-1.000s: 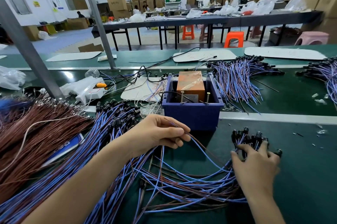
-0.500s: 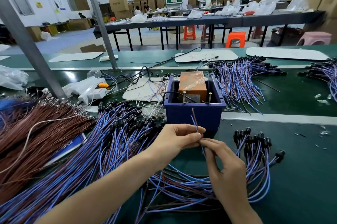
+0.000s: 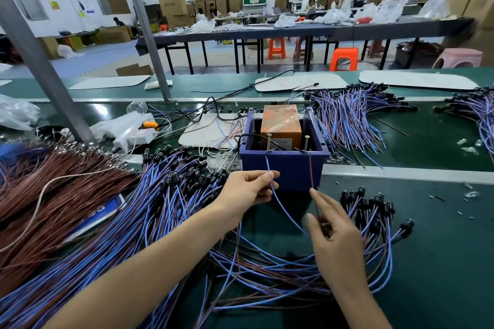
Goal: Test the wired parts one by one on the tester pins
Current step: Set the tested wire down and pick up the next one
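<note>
In front of the blue tester box [image 3: 288, 168], the left hand [image 3: 247, 191] pinches the blue lead [image 3: 268, 168] between thumb and forefinger. The right hand [image 3: 334, 237] pinches the brown lead [image 3: 311, 173]. Both tips stand upright, just below the box's 2 tester pins [image 3: 268, 142]. To do this well, I judge each lead should rise straight to its own pin, the bare ends touching metal together and held steady. More wired parts [image 3: 374, 211] lie on the desk [image 3: 441, 261], in front of the box and to its right.
</note>
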{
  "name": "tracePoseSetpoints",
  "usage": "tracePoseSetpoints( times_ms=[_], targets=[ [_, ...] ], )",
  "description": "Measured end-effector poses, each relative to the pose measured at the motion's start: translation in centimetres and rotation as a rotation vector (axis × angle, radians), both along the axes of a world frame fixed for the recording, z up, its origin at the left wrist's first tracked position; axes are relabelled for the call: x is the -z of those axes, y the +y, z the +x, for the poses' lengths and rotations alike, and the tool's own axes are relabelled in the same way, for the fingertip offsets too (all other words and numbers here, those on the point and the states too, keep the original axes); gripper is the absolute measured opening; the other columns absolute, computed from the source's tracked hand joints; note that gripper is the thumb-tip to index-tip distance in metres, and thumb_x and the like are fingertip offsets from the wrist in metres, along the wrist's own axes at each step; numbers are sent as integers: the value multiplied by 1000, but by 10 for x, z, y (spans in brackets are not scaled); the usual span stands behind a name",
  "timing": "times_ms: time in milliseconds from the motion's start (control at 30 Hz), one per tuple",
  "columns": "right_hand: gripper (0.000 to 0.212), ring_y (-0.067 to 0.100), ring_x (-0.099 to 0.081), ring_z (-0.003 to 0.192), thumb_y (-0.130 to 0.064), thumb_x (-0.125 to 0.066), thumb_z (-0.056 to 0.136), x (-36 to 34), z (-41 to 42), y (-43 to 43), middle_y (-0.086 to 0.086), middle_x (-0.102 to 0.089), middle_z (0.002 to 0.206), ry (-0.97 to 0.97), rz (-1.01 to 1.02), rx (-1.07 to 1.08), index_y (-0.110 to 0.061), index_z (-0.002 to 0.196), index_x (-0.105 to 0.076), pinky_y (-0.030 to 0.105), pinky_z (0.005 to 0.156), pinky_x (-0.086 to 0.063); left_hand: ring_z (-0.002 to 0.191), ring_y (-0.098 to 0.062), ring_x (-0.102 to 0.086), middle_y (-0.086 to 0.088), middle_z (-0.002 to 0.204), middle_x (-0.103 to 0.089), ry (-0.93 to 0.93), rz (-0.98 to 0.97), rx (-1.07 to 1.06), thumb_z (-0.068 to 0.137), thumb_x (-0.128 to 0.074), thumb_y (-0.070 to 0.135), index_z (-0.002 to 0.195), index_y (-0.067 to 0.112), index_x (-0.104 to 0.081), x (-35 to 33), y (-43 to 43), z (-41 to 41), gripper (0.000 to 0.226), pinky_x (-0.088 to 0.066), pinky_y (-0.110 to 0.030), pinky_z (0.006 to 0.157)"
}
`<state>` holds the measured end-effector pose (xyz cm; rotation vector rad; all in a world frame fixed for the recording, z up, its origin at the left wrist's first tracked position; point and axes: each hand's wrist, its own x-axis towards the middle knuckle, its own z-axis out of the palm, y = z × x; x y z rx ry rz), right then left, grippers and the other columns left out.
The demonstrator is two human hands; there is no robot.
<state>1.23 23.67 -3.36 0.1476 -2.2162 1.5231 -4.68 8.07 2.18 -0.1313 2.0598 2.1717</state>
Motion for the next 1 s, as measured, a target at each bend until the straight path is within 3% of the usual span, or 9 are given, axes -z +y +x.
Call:
tracePoseSetpoints(
  times_ms=[167,233,333,467,733,1000],
  targets=[
    [43,-1,-53,88,-3,-60,90,4,-1,2,-24,-51,115,-47,22,-37,-14,131,-56,-4,71,-35,51,-1,-53,4,67,-65,33,-22,-27,96,-56,14,100,10,-70,1,1,-7,16,-53,-15,61],
    [43,-9,-54,88,-5,-60,91,4,-2,4,-20,-53,119,-62,8,-41,-17,132,-55,-2,74,-36,50,-1,-52,4,67,-64,36,-25,-46,96,-55,14,102,10,-70,1,1,-10,17,-53,-15,60],
    [44,-2,-56,99,-8,-59,92,4,-3,6,-16,-54,126,-86,-12,-45,-21,134,-54,9,87,-42,48,0,-50,4,68,-62,40,-24,-63,96,-54,14,100,11,-70,0,0,-15,16,-52,-15,59],
    [46,1,-57,92,-8,-59,92,4,-5,9,-20,-52,126,-101,-21,-45,-23,135,-52,23,89,-48,48,0,-50,4,68,-62,33,-22,-59,96,-54,14,101,10,-69,-2,0,-19,16,-52,-14,59],
    [44,6,-53,68,-5,-60,91,8,-11,15,-25,-52,122,-119,-3,-84,-21,132,-55,4,68,-41,45,0,-46,1,69,-59,46,-62,-41,96,-54,13,103,7,-67,-5,1,-23,16,-49,-13,55],
    [43,2,-49,58,-7,-59,92,9,-12,15,-28,-50,121,-132,-3,-106,-25,131,-55,7,65,-43,48,-2,-45,0,69,-59,69,-116,-19,96,-55,12,106,5,-68,-3,-1,-22,18,-49,-14,55]
  ],
)
